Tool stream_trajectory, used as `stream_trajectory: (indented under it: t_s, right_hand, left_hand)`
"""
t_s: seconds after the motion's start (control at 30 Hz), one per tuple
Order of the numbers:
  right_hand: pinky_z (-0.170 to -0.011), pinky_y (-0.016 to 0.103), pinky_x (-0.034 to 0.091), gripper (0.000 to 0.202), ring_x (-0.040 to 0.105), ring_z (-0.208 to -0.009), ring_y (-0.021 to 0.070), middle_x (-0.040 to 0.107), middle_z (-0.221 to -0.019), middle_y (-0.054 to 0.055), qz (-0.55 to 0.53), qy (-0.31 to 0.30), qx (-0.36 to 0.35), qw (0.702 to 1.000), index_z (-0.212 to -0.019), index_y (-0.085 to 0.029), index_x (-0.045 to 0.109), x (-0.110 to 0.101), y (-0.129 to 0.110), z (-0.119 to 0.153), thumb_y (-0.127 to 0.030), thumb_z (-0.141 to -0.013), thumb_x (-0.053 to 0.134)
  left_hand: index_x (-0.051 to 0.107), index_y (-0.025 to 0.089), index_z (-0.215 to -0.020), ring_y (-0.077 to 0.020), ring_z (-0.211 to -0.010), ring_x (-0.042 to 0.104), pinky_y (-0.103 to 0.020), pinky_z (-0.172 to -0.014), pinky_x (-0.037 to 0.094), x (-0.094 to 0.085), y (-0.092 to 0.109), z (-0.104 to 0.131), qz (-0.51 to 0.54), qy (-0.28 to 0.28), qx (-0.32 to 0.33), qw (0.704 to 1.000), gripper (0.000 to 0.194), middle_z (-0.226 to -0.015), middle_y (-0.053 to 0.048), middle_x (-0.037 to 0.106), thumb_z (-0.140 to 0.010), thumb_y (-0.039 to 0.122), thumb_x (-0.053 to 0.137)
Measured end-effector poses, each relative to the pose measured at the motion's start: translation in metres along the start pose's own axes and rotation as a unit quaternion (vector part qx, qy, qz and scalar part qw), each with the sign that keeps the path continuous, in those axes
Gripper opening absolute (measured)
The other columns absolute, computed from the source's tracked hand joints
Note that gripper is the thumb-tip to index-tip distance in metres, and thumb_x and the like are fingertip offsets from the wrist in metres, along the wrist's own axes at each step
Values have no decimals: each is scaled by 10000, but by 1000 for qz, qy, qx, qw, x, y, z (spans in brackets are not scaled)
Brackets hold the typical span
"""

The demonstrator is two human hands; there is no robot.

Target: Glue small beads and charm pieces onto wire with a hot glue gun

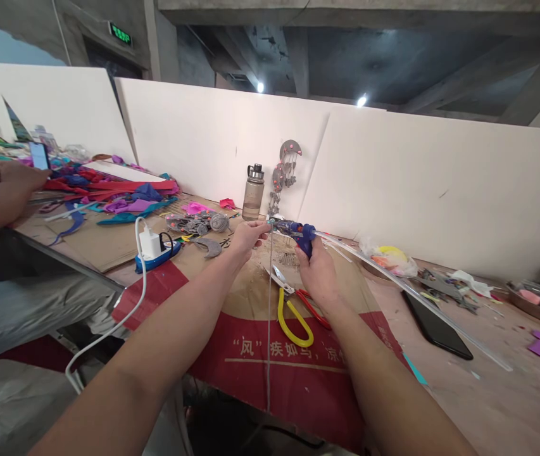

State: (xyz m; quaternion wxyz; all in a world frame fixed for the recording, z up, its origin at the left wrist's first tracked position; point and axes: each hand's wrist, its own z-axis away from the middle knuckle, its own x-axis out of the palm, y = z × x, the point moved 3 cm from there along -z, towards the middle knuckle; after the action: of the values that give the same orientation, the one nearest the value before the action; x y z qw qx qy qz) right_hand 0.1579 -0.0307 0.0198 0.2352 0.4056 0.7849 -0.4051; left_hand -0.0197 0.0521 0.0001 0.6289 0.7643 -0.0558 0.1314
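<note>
My right hand [316,269] is wrapped round the handle of a blue glue gun [304,234], with a long clear glue stick [393,278] running out of its back to the right. The gun's nozzle points left, at the fingertips of my left hand [248,239]. Those fingers pinch a small teal-grey piece, from which a grey cord [269,329] hangs down over the table edge. Below my hands, scissors with yellow and red handles [293,316] lie on the red and brown cardboard [251,310].
A bottle [253,193] and a grey felt hanging ornament [286,168] stand by the white partition. Felt pieces and yarn [203,221] lie behind a power strip [158,253]. A black phone [435,324] is at right. Another person's hand [13,180] is at left.
</note>
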Motion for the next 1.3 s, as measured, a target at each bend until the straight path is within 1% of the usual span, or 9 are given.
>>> stream_trajectory:
  t_s: [0.3,0.67,0.77,0.9,1.0,1.13,1.2,1.23,1.3]
  right_hand:
    - [-827,400,469,459,614,-964,296,634,-1146,161,-11,5,-2,1000,-1309,-143,429,-1,-1,0,-306,-881,394]
    - [-761,384,463,427,627,-886,284,667,-1004,131,-82,24,36,996,-1252,-183,462,-4,3,-2,-329,-851,451]
    - [-654,370,461,316,624,-679,251,673,-778,93,-151,24,93,984,-1098,-184,529,-8,11,-7,-328,-819,498]
    - [-543,359,426,124,538,-463,204,578,-517,45,-195,-47,171,965,-749,-214,527,-4,33,-12,-332,-786,539]
    - [-606,393,444,211,591,-577,245,564,-526,68,-115,-67,203,970,-600,-234,443,2,54,-13,-298,-720,604]
    - [-807,481,439,280,591,-924,333,611,-745,136,-29,54,171,983,-610,-240,382,4,61,-16,-266,-613,661]
    - [-831,467,453,229,589,-945,293,613,-827,110,-129,84,156,976,-687,-231,405,8,51,-17,-302,-651,620]
    - [-804,441,477,210,603,-899,258,611,-832,81,-213,68,153,963,-735,-230,419,12,43,-17,-333,-682,594]
    - [-710,383,518,253,629,-787,201,605,-827,31,-416,11,175,892,-835,-236,415,21,25,-14,-380,-710,582]
  left_hand:
    - [604,144,-634,-54,-495,470,-164,-418,261,2,4,5,-8,-3,1,1000,291,-565,19,527,-547,347,794]
    - [594,153,-619,-53,-494,462,-170,-415,260,1,4,3,2,-1,-2,1000,292,-566,23,524,-514,340,792]
    - [594,153,-639,-48,-497,461,-168,-419,266,-1,4,2,8,13,-5,1000,309,-586,23,534,-519,357,793]
    - [596,155,-662,-46,-490,448,-173,-425,272,4,7,5,-15,-8,39,999,323,-580,29,529,-552,392,785]
    - [592,159,-675,-54,-482,438,-187,-436,288,13,10,12,-59,-43,87,994,317,-554,31,522,-595,414,762]
    - [582,169,-690,-71,-505,448,-201,-464,309,24,14,23,-103,-69,140,982,252,-571,29,537,-650,374,722]
    - [590,172,-690,-78,-539,458,-204,-501,332,28,16,26,-128,-62,164,976,208,-607,23,556,-660,339,711]
    - [601,174,-692,-81,-561,465,-205,-525,345,29,16,28,-144,-57,175,972,186,-633,19,570,-657,320,710]
    - [622,178,-701,-87,-598,475,-208,-566,360,31,18,32,-182,-45,201,962,140,-675,14,590,-649,276,707]
